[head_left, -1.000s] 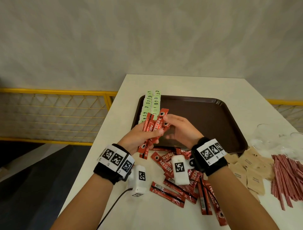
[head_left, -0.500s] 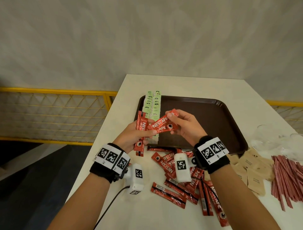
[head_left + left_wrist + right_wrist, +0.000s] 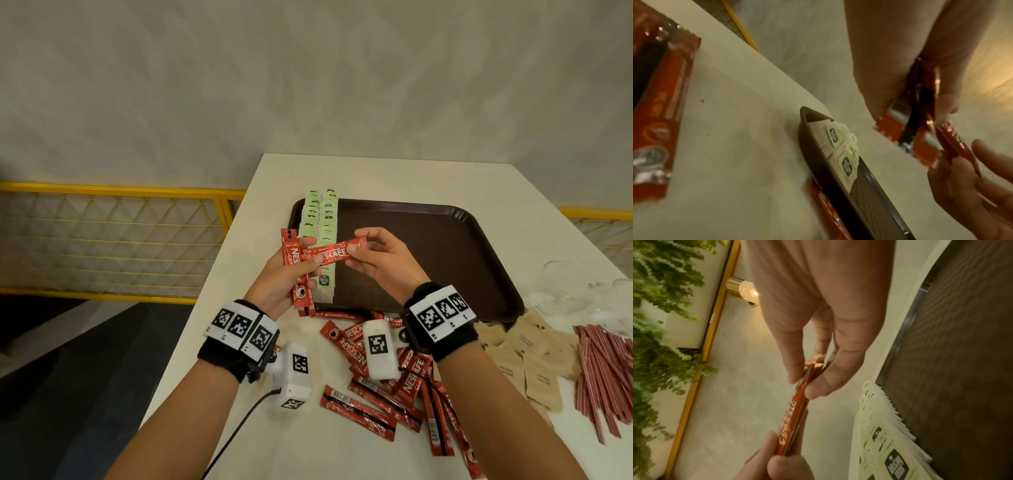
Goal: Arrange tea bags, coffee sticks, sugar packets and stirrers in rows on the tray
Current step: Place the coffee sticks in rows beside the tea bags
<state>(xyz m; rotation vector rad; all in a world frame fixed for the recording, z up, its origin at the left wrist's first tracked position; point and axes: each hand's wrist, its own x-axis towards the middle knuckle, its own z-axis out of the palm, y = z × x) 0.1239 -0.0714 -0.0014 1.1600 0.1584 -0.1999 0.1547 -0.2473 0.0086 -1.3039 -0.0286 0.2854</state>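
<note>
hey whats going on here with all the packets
A person is sorting drink supplies onto a brown tray. Green tea bags already lie in two rows along its left side. The left hand grips a small bundle of red coffee sticks, while the right hand pinches one end of a single coffee stick held crosswise above the tray. More loose coffee sticks, brown sugar packets and red stirrers lie on the table, not yet arranged.

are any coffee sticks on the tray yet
Not yet. The tray holds only tea bags; coffee sticks lie on the table or in the hands.
</note>
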